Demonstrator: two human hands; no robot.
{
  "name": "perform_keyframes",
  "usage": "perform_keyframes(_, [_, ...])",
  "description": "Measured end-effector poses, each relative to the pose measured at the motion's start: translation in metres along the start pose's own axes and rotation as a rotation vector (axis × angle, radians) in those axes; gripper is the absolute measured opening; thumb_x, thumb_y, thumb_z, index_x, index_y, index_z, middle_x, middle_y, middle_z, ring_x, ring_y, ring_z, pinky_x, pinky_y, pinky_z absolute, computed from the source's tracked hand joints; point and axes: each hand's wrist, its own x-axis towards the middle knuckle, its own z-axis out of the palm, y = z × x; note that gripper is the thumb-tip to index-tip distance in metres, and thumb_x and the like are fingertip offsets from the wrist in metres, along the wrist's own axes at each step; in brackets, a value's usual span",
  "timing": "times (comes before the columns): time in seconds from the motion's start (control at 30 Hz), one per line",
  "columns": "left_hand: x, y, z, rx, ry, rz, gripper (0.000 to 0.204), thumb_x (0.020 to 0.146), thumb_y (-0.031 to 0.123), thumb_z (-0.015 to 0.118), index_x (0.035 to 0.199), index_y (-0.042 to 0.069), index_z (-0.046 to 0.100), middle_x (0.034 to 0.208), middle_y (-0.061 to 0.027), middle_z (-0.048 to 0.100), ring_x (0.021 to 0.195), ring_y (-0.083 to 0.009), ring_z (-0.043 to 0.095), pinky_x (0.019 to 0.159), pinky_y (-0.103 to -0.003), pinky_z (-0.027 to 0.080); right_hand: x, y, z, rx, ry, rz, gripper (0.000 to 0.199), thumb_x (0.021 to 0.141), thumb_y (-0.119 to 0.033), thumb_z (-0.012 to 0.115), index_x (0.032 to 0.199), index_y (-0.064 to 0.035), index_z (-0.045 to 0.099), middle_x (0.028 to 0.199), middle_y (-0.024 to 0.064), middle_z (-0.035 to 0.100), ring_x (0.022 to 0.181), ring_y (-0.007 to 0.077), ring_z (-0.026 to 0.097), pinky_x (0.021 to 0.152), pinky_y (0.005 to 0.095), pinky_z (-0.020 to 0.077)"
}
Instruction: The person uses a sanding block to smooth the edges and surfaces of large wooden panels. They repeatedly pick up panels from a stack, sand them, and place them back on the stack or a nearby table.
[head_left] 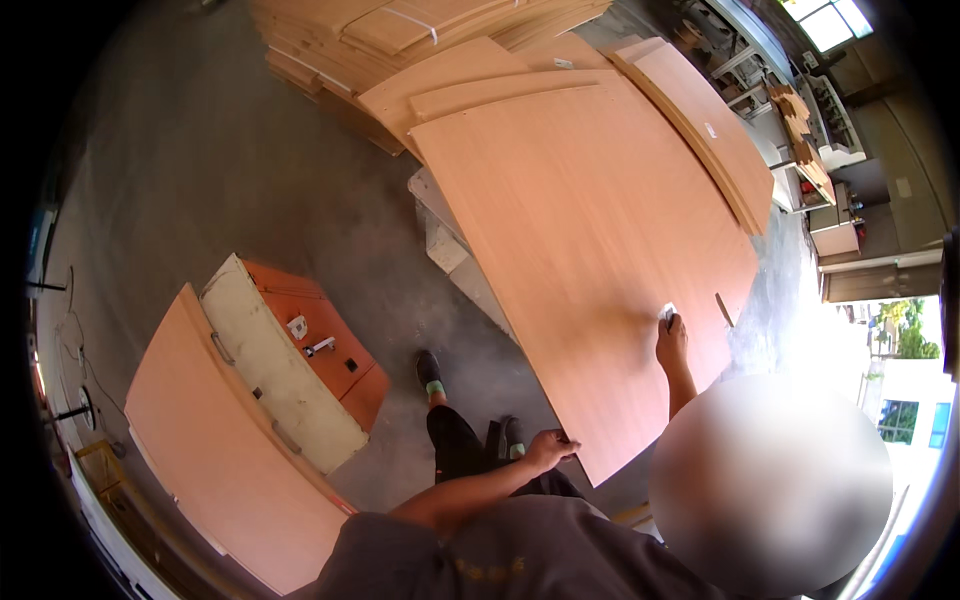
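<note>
A large light-brown wooden panel (570, 220) lies in front of me, its near corner reaching toward my body. My left hand (548, 450) is closed on the panel's near left edge, close to that corner. Over the panel's top, my right hand (673, 340) is closed on a small whitish thing (668, 312) pressed against the surface; its kind cannot be made out. The right forearm runs down into a blurred patch. A short dark strip (725, 310) lies near the panel's right edge.
More panels (700, 110) lie beyond, with a tall stack (400, 25) at the back. Pale blocks (450, 240) stand under the left edge. To the left are an orange-and-cream cabinet (300, 350) and a leaning panel (220, 450). Shelving with wood pieces (800, 130) stands far right.
</note>
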Motion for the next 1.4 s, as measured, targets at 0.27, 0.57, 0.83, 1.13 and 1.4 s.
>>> perform_keyframes(0.27, [-0.044, 0.002, -0.007, 0.064, 0.582, 0.142, 0.037, 0.094, 0.031, 0.066, 0.102, -0.004, 0.059, 0.093, -0.0131, 0.068, 0.074, -0.0188, 0.068, 0.067, -0.03, 0.056, -0.098, 0.123, -0.077, -0.056, -0.2, 0.348, 0.046, 0.098, -0.028, 0.049, 0.137, -0.0035, 0.044, 0.151, 0.0191, 0.035, 0.123, 0.0476, 0.047, 0.103, 0.0497, 0.0406])
perform_keyframes(0.57, [-0.065, -0.01, 0.016, 0.193, 0.843, 0.164, 0.082, 0.095, 0.068, 0.041, 0.129, -0.005, 0.053, 0.11, -0.0109, 0.066, 0.097, -0.0236, 0.065, 0.082, -0.034, 0.052, -0.094, 0.186, -0.087, -0.13, -0.146, 0.29, 0.053, 0.093, -0.037, 0.056, 0.135, -0.0063, 0.048, 0.14, 0.0151, 0.049, 0.116, 0.0397, 0.054, 0.099, 0.047, 0.0427])
perform_keyframes(0.83, [-0.248, -0.029, 0.02, 0.281, 1.316, 0.126, 0.076, 0.1, 0.06, 0.034, 0.126, -0.008, 0.054, 0.122, -0.0201, 0.063, 0.107, -0.0303, 0.063, 0.092, -0.039, 0.049, -0.159, 0.143, -0.113, 0.549, -0.666, 0.384, 0.042, 0.096, -0.036, 0.057, 0.113, 0.0013, 0.065, 0.096, 0.0131, 0.068, 0.094, 0.0203, 0.06, 0.086, 0.0354, 0.0479])
perform_keyframes(1.13, [-0.395, -0.137, -0.004, 0.252, 1.511, 0.364, 0.053, 0.102, 0.043, 0.048, 0.092, -0.006, 0.065, 0.08, -0.0067, 0.065, 0.073, -0.0137, 0.055, 0.066, -0.034, 0.045, -0.235, 0.037, -0.075, 0.953, -0.613, 0.278, 0.04, 0.096, -0.032, 0.059, 0.112, 0.0043, 0.065, 0.101, 0.0064, 0.067, 0.093, 0.0151, 0.058, 0.083, 0.0311, 0.0468])
perform_keyframes(1.4, [-0.495, -0.211, -0.062, 0.072, 1.678, 0.467, 0.052, 0.1, 0.041, 0.054, 0.082, -0.006, 0.064, 0.072, -0.0023, 0.062, 0.071, -0.0097, 0.053, 0.061, -0.032, 0.044, -0.287, -0.116, -0.035, 0.818, -0.651, -0.065, 0.039, 0.095, -0.034, 0.06, 0.102, 0.0038, 0.066, 0.075, -0.0014, 0.058, 0.074, 0.0099, 0.05, 0.066, 0.0307, 0.0425])
